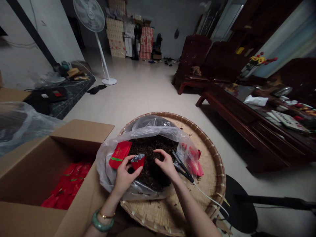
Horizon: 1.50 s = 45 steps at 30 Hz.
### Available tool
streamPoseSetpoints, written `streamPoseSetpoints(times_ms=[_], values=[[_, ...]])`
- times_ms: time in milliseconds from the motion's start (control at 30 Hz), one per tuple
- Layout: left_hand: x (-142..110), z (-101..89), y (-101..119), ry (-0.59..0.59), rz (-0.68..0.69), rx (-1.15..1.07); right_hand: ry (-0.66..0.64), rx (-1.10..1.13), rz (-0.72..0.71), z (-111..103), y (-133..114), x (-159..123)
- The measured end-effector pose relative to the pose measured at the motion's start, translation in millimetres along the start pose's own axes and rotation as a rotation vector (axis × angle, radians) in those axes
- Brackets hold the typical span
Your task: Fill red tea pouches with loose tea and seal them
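My left hand point(125, 175) grips a small red foil packet point(138, 162) between thumb and fingers; its silvery mouth gapes at the top. Over the heap of dark dried leaves, which look like tea point(154, 144), my right hand point(166, 165) is held with thumb and index finger apart; its other fingers are partly hidden. A clear plastic bag point(106, 164) surrounds the leaves. Another red packet with a green band point(120, 154) lies on the bag's left side. Right of my right hand rests a black tong-shaped corded tool, perhaps a heat sealer point(185, 171).
The bag stands on a round woven bamboo tray point(209, 158), with crumpled red packets point(196, 164) at its right. At left, an open cardboard box point(27, 177) contains several red packets point(71, 182). A white cord point(209, 197) crosses the tray's rim. A black round base point(238, 205) stands at right.
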<state>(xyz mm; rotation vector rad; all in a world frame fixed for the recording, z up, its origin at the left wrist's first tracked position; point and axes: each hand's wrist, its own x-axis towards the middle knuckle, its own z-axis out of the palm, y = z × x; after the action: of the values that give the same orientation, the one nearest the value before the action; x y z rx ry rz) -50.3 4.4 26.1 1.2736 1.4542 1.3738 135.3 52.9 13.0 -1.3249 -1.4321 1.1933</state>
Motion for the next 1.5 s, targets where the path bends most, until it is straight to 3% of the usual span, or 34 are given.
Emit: streamPoseSetpoints(times_ms=[167,333,633,900,1067,1233,1500], values=[[-0.3,2.8,-0.4,-0.007,0.002,-0.007,-0.021,0.83,0.4,3.9,-1.9,-9.4],[-1.3,3.8,2.4,-0.026,0.016,-0.006,-0.071,1.214,0.5,6.1,-15.5,-12.6],[-2.7,7.2,6.6,-0.058,0.074,0.027,0.119,1.374,0.584,13.9,-15.2,-8.8],[-3.6,9.1,7.3,-0.077,0.092,0.031,0.114,1.711,0.756,19.7,-28.1,-17.3],[-4.3,8.7,7.8,-0.085,0.089,0.038,0.116,1.848,0.751,22.6,-30.6,-21.1],[-4.8,9.7,2.3,-0.097,0.133,0.046,-0.002,1.808,0.685,27.2,-27.6,-23.5],[-4.8,11.7,-6.9,-0.148,0.266,0.214,0.206,1.484,0.653,9.2,-40.4,-12.0]])
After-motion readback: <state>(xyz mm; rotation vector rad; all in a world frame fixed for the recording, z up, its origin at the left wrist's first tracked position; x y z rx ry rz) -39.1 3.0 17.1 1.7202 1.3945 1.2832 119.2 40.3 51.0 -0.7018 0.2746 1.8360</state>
